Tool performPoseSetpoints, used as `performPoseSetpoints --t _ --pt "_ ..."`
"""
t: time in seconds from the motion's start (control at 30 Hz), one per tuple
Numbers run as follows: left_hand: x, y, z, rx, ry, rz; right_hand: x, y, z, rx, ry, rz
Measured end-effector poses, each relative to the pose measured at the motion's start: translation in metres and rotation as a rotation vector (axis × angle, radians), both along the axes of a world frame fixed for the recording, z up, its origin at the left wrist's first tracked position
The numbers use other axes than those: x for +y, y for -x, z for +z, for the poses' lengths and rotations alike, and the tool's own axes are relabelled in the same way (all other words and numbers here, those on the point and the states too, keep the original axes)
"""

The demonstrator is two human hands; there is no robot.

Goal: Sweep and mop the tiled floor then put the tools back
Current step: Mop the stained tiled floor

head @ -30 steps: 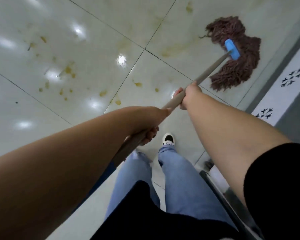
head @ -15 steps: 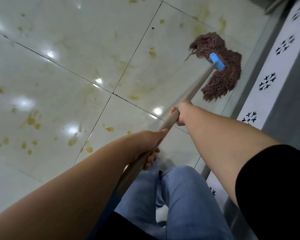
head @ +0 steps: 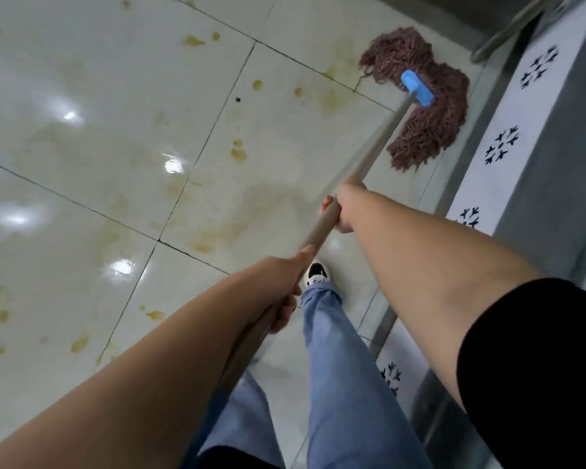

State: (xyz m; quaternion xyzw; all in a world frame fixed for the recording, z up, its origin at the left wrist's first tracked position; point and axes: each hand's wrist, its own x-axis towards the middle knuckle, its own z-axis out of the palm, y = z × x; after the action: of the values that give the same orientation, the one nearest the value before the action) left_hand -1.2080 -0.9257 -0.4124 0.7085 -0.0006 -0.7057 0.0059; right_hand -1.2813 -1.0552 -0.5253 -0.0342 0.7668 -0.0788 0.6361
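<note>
A mop with a brown string head and a blue clamp lies flat on the white tiled floor at the upper right, close to the wall base. Its beige handle runs down toward me. My right hand grips the handle at mid length. My left hand grips it lower down, near my body. Yellowish-brown stains and smears dot the tiles left of the mop.
A wall panel with white tiles and black flower motifs runs along the right side. A light-coloured pole leans in the top right corner. My jeans leg and a black-and-white shoe stand below the handle. Open floor stretches to the left.
The mop head has slid forward along the wall base, away from me. My view has turned and one leg has stepped forward. Both hands keep their grip on the handle.
</note>
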Motion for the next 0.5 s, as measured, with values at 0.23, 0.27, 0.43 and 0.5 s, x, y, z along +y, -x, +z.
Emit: performPoseSetpoints --t 0.23,0.27,0.43,0.5 --pt "-0.079 0.037 -0.013 0.067 0.054 0.095 -0.082 0.032 -0.007 0.016 0.049 0.106" --pt "-0.080 0.037 -0.014 0.073 0.051 0.099 -0.083 0.033 -0.007 0.018 0.056 0.113" --pt "-0.051 0.038 -0.007 0.098 0.074 0.105 -0.056 0.031 -0.002 0.028 0.065 0.143" --pt "-0.022 0.032 -0.002 0.111 0.091 0.101 -0.030 0.025 0.002 0.045 0.058 0.173"
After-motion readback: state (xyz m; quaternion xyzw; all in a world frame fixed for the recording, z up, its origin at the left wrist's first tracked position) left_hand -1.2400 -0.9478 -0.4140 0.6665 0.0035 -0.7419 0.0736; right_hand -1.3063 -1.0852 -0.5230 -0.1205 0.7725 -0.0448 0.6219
